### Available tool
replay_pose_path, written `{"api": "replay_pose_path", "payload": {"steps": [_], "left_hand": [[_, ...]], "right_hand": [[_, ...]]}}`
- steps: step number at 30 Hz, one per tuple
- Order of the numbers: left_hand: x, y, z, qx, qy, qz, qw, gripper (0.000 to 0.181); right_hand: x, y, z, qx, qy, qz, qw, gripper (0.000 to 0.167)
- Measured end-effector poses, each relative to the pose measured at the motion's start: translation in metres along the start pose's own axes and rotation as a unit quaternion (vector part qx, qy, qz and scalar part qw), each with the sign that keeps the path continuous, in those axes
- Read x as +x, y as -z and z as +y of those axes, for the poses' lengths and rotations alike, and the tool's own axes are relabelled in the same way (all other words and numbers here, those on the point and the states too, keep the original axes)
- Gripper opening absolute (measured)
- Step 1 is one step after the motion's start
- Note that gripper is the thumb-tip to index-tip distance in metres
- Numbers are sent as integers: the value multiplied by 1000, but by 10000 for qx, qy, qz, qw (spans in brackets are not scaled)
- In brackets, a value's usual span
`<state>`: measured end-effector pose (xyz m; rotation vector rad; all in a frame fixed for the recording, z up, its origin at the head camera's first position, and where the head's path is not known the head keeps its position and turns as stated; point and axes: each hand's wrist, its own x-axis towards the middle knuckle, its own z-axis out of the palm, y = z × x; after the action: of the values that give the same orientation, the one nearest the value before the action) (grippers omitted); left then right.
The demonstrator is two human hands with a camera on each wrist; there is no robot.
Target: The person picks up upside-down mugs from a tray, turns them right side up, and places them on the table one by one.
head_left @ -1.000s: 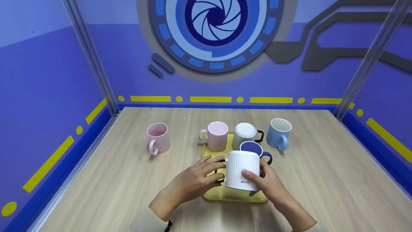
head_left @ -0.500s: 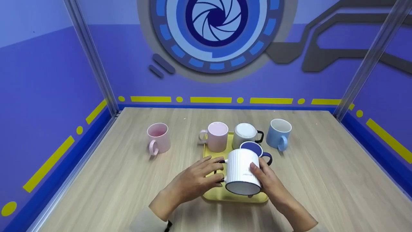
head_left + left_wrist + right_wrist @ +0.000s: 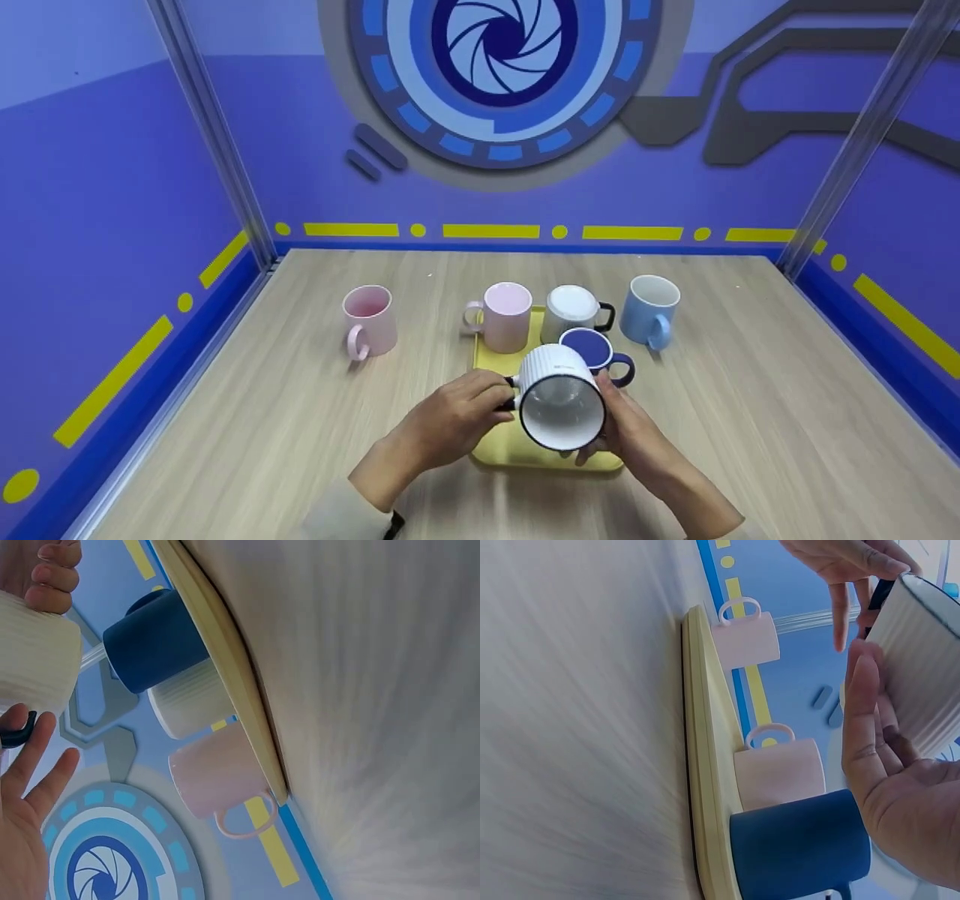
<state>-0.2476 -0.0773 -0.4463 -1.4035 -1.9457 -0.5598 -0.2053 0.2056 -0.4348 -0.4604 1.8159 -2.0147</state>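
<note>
there's decent table (image 3: pixel 285 442) either side of the yellow tray (image 3: pixel 517 448), whose near edge pokes out below the white mug (image 3: pixel 561 397) held up over it, mouth tipped toward the person, left hand (image 3: pixel 454 416) pinching its handle, right hand (image 3: pixel 637 435) curled round the other side, fingers hiding most of that handle tbh

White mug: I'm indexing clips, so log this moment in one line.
white mug: tilted, mouth toward head camera, above yellow tray | left hand: grips handle | right hand: holds body | dark blue mug: on tray
</note>
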Motion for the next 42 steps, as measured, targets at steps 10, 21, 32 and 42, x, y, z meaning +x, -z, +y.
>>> {"api": "replay_pose_path", "payload": {"steps": [10, 21, 32, 42], "left_hand": [[2, -1, 3, -1770, 1134, 66, 9776, 11], [7, 0, 8, -3839, 2668, 23, 8840, 22], [15, 2, 12, -4706, 3720, -356, 7993, 38], [21, 2, 14, -4765, 4312, -395, 7652, 47]], "right_hand": [[-1, 2, 2, -203, -149, -486, 9985, 84], [-5, 2, 9, -866, -294, -353, 9952, 78], [-6, 1, 9, -1219, -426, -403, 9908, 85], [-6, 1, 14, -1335, -617, -379, 9884, 81]]}}
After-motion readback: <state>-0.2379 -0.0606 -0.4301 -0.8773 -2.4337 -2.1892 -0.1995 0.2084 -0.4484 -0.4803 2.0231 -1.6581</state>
